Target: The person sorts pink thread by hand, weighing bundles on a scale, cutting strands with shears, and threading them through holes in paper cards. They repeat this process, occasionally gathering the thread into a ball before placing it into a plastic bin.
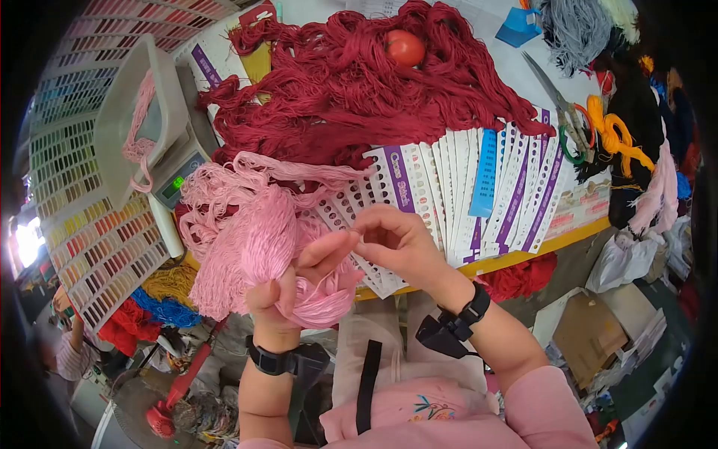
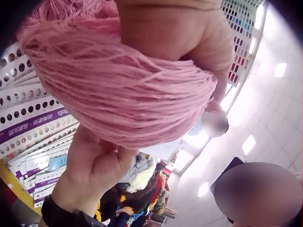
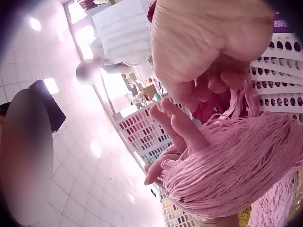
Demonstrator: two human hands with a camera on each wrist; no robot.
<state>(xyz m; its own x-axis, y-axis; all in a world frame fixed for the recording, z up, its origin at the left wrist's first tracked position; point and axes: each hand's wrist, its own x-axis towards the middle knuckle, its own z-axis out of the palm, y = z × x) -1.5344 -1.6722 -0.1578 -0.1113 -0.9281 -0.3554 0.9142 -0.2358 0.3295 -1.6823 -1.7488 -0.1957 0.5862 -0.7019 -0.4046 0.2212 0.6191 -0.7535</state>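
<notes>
A hank of pink thread [image 1: 269,232] is looped round my left hand [image 1: 288,288], which grips it. In the right wrist view, two left fingers [image 3: 184,127] stand up out of the hank. My right hand [image 1: 396,239] is close by, its fingers curled and thumb and fingertips pinched together beside the left fingertips. The fine strand between them barely shows. In the left wrist view, the hank [image 2: 128,90] hides part of both hands. More loose pink thread [image 1: 217,194] lies under and behind the left hand.
Dark red thread [image 1: 336,97] covers the table's back, with a tomato [image 1: 405,49] on it. Punched cards [image 1: 426,179] fan out in front. A scale [image 1: 176,176] with a tray [image 1: 123,120] stands left. Scissors [image 1: 557,97] and orange thread [image 1: 613,135] lie right.
</notes>
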